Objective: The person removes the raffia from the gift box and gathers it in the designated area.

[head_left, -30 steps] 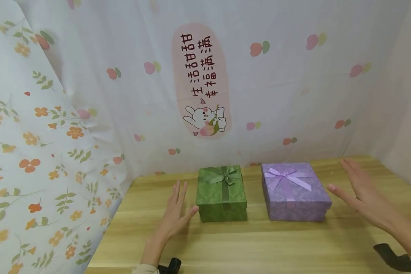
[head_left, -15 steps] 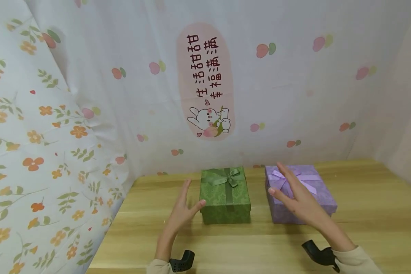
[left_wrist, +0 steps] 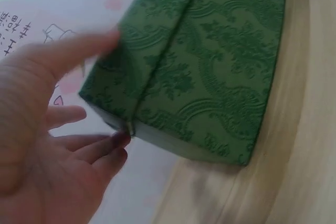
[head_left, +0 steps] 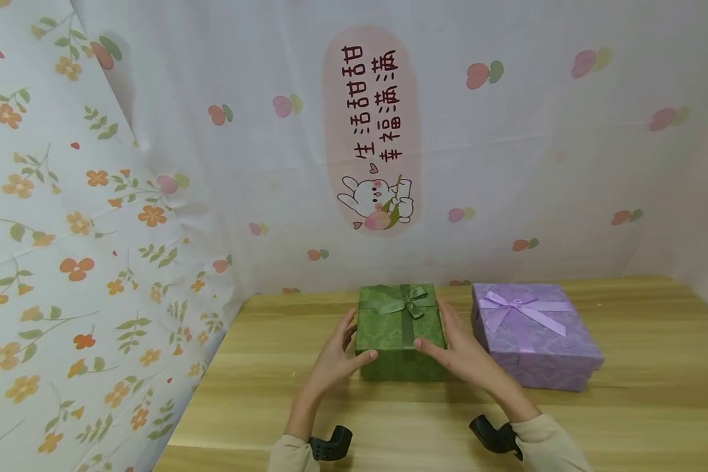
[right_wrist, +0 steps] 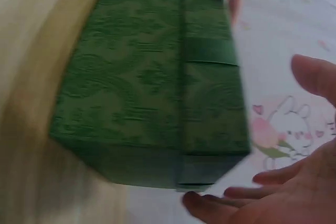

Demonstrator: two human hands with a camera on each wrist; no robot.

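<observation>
A green gift box point(head_left: 395, 334) with a green ribbon bow, its lid on, stands between both hands on the wooden table. My left hand point(head_left: 333, 360) is at its left side; in the left wrist view the thumb point(left_wrist: 79, 51) lies at the front upper edge and the fingertips point(left_wrist: 118, 153) touch the lid's lower rim. My right hand point(head_left: 469, 357) is at the opposite side. In the right wrist view its fingertips point(right_wrist: 202, 205) are right at the lid's rim, while the thumb point(right_wrist: 317, 77) stands off from the box.
A purple gift box point(head_left: 537, 331) with a lilac bow stands to the right, close to my right hand. The wooden table point(head_left: 259, 367) ends at a patterned cloth backdrop point(head_left: 259, 164); a floral cloth point(head_left: 94, 314) hangs at the left. A black wrist mount point(head_left: 333, 444) sits on each forearm.
My right hand has come left, past the purple box, to the green box's right side. My left hand has closed in on the left side. The purple box appears slightly turned.
</observation>
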